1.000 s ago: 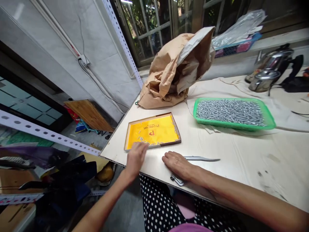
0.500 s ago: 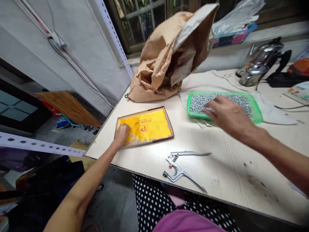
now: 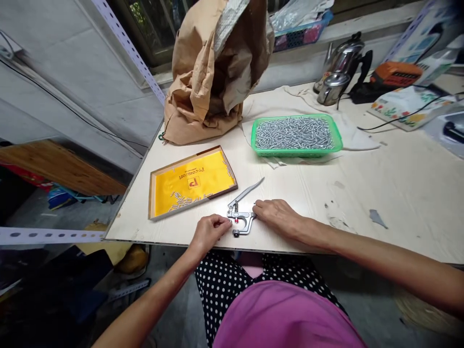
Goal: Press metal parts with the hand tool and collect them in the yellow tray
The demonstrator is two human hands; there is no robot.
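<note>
Snap pliers (image 3: 247, 223) of silvery metal lie near the front edge of the table, their upper handle spread up and to the right. My right hand (image 3: 277, 216) is closed around the lower handle, which its fingers hide. Beside the jaws, my left hand (image 3: 210, 232) is pinched, fingertips close to the red-tipped part; whatever small piece it holds is too small to name. Behind my left hand, a shallow cardboard box (image 3: 156, 215) with a yellow lining holds scattered small metal pieces (image 3: 180, 200). Farther back, a green plastic tray (image 3: 290, 152) is full of similar silvery pieces (image 3: 295, 133).
A crumpled brown paper bag (image 3: 195, 87) stands at the back left. Metal pots (image 3: 333, 87), an orange and black device (image 3: 395, 75) and a floral packet (image 3: 402, 106) with a cable occupy the back right. A grey scrap (image 3: 378, 218) lies at right.
My right hand has left the green tray and taken hold of the pliers, which are turned and moved slightly left. My left hand has come from the cardboard box to the jaws. The view has shifted right.
</note>
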